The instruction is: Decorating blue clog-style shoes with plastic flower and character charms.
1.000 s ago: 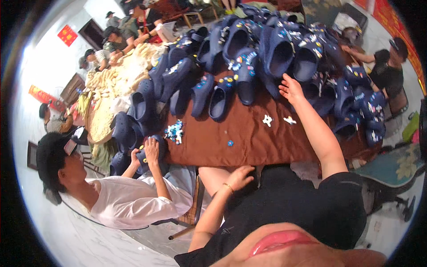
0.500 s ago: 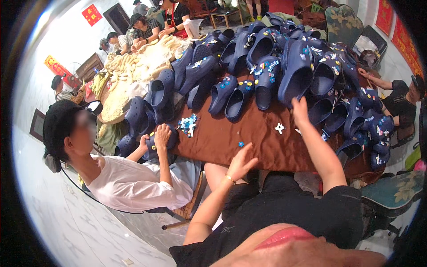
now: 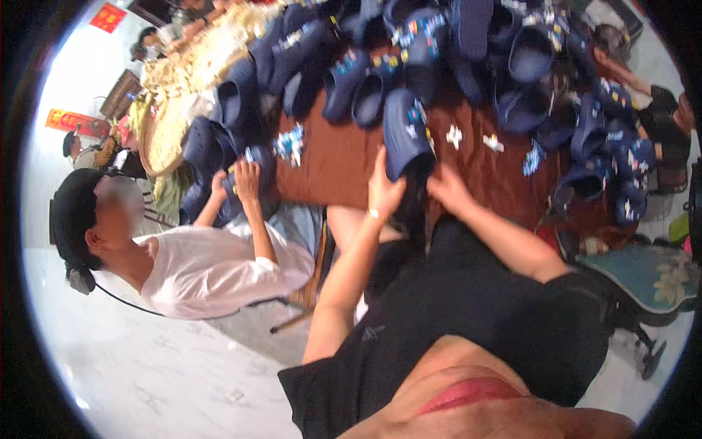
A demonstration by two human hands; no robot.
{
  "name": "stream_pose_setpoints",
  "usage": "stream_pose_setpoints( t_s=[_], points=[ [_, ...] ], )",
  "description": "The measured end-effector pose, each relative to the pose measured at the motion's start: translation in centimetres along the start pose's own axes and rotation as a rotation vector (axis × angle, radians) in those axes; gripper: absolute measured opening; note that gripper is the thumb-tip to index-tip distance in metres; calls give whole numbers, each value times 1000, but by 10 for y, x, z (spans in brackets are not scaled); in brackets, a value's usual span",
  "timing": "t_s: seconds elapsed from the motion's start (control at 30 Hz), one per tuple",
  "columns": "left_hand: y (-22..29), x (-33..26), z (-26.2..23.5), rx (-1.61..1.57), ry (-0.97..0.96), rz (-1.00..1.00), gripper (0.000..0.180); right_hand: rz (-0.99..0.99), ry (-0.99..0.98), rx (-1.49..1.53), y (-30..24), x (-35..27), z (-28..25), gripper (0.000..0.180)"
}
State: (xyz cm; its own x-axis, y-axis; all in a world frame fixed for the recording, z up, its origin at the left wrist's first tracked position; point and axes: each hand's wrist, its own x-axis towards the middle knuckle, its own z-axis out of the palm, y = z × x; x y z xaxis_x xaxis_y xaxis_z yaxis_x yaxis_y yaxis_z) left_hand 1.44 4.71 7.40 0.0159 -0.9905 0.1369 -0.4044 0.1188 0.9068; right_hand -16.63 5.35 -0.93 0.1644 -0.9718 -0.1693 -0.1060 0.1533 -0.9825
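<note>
A dark blue clog (image 3: 402, 139) with small coloured charms on its right side is held low over the near side of the table, in front of my body. My left hand (image 3: 384, 190) grips its left edge near the lower end. At the lower right edge is my right hand (image 3: 448, 189), its fingers bent against the clog and somewhat blurred. White charms (image 3: 454, 137) lie on the brown cloth (image 3: 336, 164) just beyond the clog. A heap of blue and white charms (image 3: 290, 144) sits to the left, and blue charms (image 3: 534, 158) lie to the right.
Many navy clogs (image 3: 365, 95) crowd the table's far and right sides. On my left a person in a white shirt (image 3: 219, 274) handles another clog. Pale yellow pieces (image 3: 197, 66) are heaped at the far left. A patterned chair (image 3: 643, 271) stands at my right.
The clog has come from the pile's edge toward me. My right hand has moved left and nearer; my left hand, open before, now grips the clog. The view has tilted down.
</note>
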Motion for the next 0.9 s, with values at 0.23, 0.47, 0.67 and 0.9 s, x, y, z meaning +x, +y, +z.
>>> stream_pose_setpoints(
  t_s=[0.23,0.47,0.67,0.9],
  points=[
    [-4,-5,-18,301,-34,-8,72,-70,230,158,-71,46,-14,35],
    [-7,-31,-5,577,-137,82,84,1,191,-331,-57,56,8,55],
    [8,-31,-5,552,-194,61,86,102,98,-108,-55,51,-6,39],
    [8,-26,-5,600,-107,147,86,3,84,43,-61,57,-3,16]
  ],
)
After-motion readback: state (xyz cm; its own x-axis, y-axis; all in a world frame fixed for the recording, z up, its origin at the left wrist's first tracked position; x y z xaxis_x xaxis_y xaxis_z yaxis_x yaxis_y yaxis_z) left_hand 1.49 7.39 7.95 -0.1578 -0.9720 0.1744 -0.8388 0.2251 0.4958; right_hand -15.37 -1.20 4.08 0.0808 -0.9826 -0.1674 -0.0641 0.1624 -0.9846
